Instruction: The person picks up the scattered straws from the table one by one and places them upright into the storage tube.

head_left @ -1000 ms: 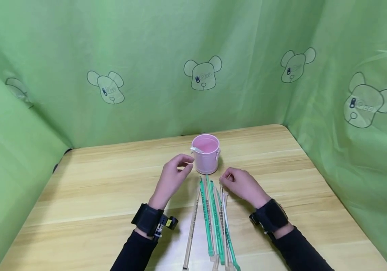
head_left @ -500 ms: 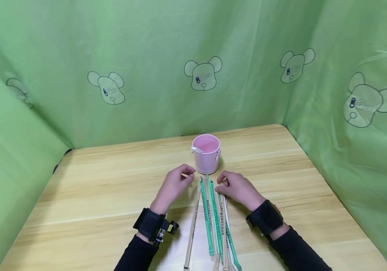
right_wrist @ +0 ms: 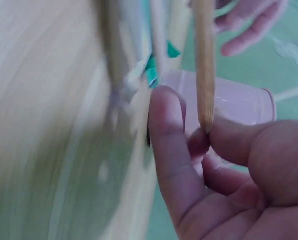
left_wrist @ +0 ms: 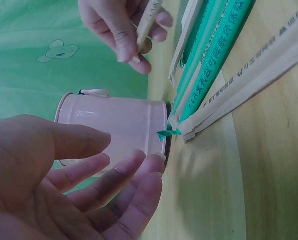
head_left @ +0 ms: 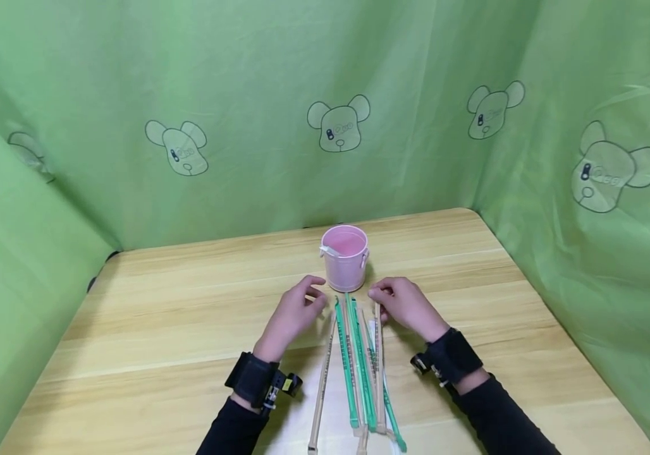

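Note:
My right hand (head_left: 407, 309) pinches the far end of a brown paper-wrapped drinking straw (head_left: 379, 366) between thumb and fingertip. In the right wrist view that straw (right_wrist: 205, 65) rises from the pinch, slightly blurred. My left hand (head_left: 295, 314) holds nothing; its fingers are loosely bent just left of the pink bucket (head_left: 346, 272). Between the hands lie several wrapped straws, some green (head_left: 346, 366), some brown, with their far ends near the bucket's base. One brown straw (head_left: 324, 385) lies apart on the left, nearest my left hand.
The wooden table (head_left: 177, 316) is walled by a green curtain (head_left: 245, 126) printed with bear heads. A pale handle grip (head_left: 331, 251) crosses the bucket's rim. Under the straws on the right shows a white strip (head_left: 372, 328).
My right hand moved left over the straws, then back right, raising the far end of a brown straw. My left hand came down from beside the bucket toward the straws' far ends.

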### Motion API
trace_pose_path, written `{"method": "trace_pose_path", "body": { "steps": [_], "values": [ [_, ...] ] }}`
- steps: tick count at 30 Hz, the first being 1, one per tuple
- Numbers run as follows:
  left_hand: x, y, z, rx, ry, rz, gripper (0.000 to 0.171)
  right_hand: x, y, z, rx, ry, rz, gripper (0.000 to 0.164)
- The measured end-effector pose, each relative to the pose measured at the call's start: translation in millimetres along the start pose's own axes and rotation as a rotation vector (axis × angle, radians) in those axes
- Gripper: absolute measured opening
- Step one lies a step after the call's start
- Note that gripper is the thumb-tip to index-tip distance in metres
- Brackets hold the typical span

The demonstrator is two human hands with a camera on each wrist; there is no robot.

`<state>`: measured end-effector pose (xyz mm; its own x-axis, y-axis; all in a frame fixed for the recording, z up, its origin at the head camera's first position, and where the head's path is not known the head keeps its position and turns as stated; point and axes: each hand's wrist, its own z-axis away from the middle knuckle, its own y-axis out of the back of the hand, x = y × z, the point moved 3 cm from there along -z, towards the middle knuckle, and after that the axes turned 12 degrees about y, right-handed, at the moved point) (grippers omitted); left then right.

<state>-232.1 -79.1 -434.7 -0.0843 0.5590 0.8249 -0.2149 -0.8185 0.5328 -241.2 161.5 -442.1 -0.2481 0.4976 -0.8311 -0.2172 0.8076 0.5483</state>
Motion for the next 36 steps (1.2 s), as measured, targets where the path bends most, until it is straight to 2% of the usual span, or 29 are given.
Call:
{"method": "trace_pose_path", "body": {
  "steps": [7,11,16,20,26,29,33,36],
  "values": [
    [-1.3,0.5,-0.6,-0.015,0.001,0.005,0.037,6.5,8.1,-6.2,0.034,-0.058,-0.274,0.028],
    [-0.3,3.1,-0.9,-0.015,0.006,0.015,0.037,7.5,16.2,-11.2,0.075,-0.053,-0.327,0.029],
    [-0.5,5.2,-2.7,-0.016,0.02,0.041,0.036,-1.6,35.6,-18.9,0.166,-0.002,-0.299,0.029],
    [-1.4,5.2,-4.1,-0.028,0.026,0.072,0.035,-18.0,60.3,-28.4,0.282,0.084,-0.232,0.028],
    [-2.8,4.7,-4.2,-0.057,0.032,0.099,0.033,-64.4,104.6,-52.9,0.519,0.257,-0.104,0.029],
    [-2.8,4.2,-4.1,-0.066,0.029,0.086,0.033,-88.3,121.9,-70.4,0.616,0.332,-0.082,0.027],
    [-3.2,2.7,-4.2,-0.076,0.028,0.059,0.032,-106.5,133.7,-96.3,0.72,0.445,-0.069,0.027],
    [-3.7,0.9,-3.8,-0.085,0.031,0.042,0.032,-107.4,129.4,-111.9,0.74,0.523,-0.058,0.025]
  ]
}}
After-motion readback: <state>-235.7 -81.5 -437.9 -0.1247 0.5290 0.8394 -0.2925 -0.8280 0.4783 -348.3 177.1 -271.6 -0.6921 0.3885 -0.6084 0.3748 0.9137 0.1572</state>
